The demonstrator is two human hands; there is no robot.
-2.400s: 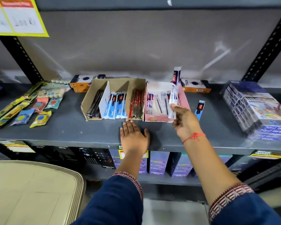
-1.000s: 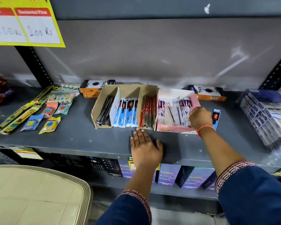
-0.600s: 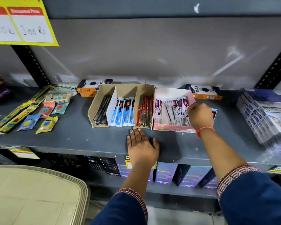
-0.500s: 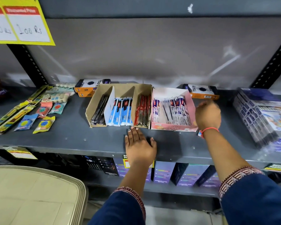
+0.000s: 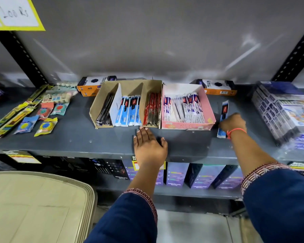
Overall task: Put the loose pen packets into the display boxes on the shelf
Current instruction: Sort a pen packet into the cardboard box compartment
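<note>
1. Since half a second ago, the right hand (image 5: 232,124) has been shifted from beside the pink display box (image 5: 207,109) onto the loose pen packet (image 5: 224,111) lying on the shelf (image 5: 77,137) just right of that box.
2. Fingers are curled over the packet's middle; whether it is actually gripped cannot be told.
3. Packet noted as long and narrow: dark blue top with a red mark, pale blue lower end showing below the wrist, by an orange wrist thread (image 5: 235,131).
4. Left hand (image 5: 150,146) is laid flat, fingers spread, empty, on the shelf edge in front of the brown divided box (image 5: 125,86).
5. Pink box is filled with white-and-blue packets; brown box is seen holding black, blue-white and red packets in separate compartments.
</note>
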